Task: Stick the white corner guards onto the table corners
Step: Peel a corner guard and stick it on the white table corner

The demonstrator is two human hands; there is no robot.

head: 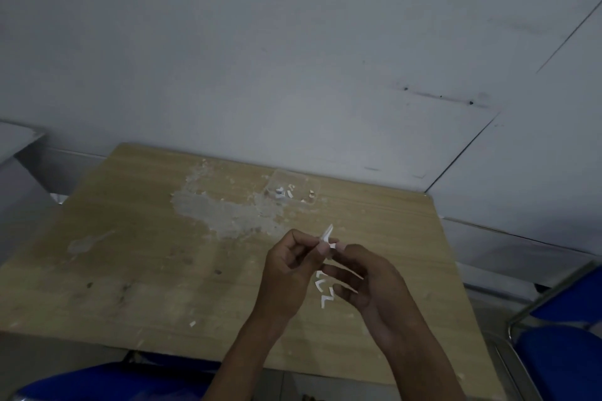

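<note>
White L-shaped corner guard [327, 234] sits pinched between the fingertips of both hands above the light wooden table [130, 254], nearer the person than the small clear plastic box [293, 187] that stands toward the table's far edge. That box holds several small white pieces, too blurred to count. Just left of the box a pale, scraped patch [221, 208] with flakes spreads across the wood. Nearer the person than the box, below the hands, about four more small white L-shaped pieces [324, 290] lie close together on the table, partly hidden behind the fingers of the right hand, so the count is not certain. One tiny white scrap [192, 323] lies well to the left of that cluster. Two blue chairs show: one blue seat [107, 381] at the table's near edge and a blue chair with a metal frame [560, 345] off the table's right side. A grey wall [293, 42] rises behind the box. The left hand [286, 273] is curled, thumb and forefinger nipping the guard from the left. The right hand [368, 280] meets it from the right, thumb and forefinger closed narrowly on the guard's lower end, with the other fingers spread loosely downward. Both forearms come up from the bottom of the view and the hands meet above the table's middle.
</note>
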